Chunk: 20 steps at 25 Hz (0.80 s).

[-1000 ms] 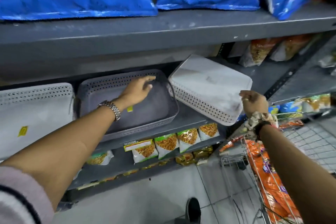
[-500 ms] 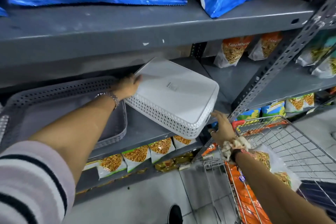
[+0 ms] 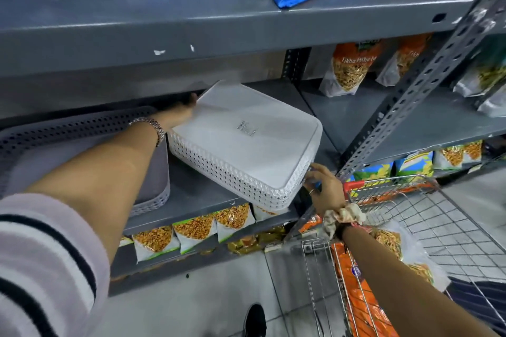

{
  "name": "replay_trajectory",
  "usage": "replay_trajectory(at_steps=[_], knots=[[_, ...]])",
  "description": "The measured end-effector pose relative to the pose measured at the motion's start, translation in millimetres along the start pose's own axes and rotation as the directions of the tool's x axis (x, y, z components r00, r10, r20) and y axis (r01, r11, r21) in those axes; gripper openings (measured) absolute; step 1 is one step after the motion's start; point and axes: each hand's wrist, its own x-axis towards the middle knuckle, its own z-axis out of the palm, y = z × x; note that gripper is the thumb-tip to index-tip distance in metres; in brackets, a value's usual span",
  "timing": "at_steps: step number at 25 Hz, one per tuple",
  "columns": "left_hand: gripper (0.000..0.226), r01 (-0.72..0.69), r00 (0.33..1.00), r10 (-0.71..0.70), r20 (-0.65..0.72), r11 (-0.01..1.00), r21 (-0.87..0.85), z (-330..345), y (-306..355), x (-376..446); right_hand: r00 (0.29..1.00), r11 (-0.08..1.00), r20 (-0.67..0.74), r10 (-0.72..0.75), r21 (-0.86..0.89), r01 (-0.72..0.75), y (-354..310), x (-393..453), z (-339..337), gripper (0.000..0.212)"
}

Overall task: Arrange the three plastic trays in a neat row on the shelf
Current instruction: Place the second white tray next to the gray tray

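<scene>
White plastic tray [image 3: 246, 145] is sitting upside down and askew on the shelf [image 3: 197, 194], overhanging its front edge; I am gripping its far corner with my left hand [image 3: 180, 112] and near corner with my right hand [image 3: 324, 189], beside the grey tray [image 3: 82, 139]. Next I am judging it needs squaring up.

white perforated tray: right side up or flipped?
Flipped. The white perforated plastic tray shows its flat solid base with a label on top, rim facing down, tilted on the grey metal shelf, both hands at its edges.

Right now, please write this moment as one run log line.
left hand: on white tray far corner | right hand: at near corner | tray: upside down, askew | grey tray: beside
</scene>
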Motion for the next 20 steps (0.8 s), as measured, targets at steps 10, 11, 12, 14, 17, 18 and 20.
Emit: replay_trajectory(at_steps=[10,11,12,14,17,18,20], knots=[[0.079,0.208,0.977,-0.184,0.108,0.932,-0.298,-19.6,6.0,-45.1,0.986,0.994,-0.165,0.028,0.105,-0.011,-17.5,-0.7,-40.1,0.053],[0.075,0.196,0.980,-0.168,0.107,0.906,-0.376,-20.4,2.8,-52.2,0.974,0.994,-0.222,0.034,0.108,-0.010,-21.5,3.4,-47.4,0.052],[0.068,0.181,0.983,-0.158,0.089,0.882,-0.435,-20.8,2.5,-60.8,0.962,0.994,-0.269,0.039,0.113,-0.009,-25.3,9.4,-53.9,0.053],[0.060,0.117,0.993,-0.118,0.032,0.841,-0.529,-19.5,3.3,-78.4,0.940,0.997,-0.338,0.044,0.075,-0.020,-31.2,23.4,-65.5,0.053],[0.060,-0.032,0.993,-0.048,-0.104,0.755,-0.655,-14.3,-4.8,-94.7,0.932,0.992,-0.361,0.034,0.127,0.013,-43.3,38.4,-78.3,0.046],[0.060,-0.057,0.991,-0.044,-0.128,0.716,-0.696,-14.2,-5.7,-100.2,0.935,0.985,-0.351,0.044,0.173,0.018,-49.5,40.8,-81.5,0.049],[0.067,-0.062,0.992,-0.044,-0.121,0.664,-0.745,-12.6,-8.8,-106.3,0.947,0.963,-0.300,0.111,0.269,-0.027,-56.0,44.1,-85.0,0.057]])
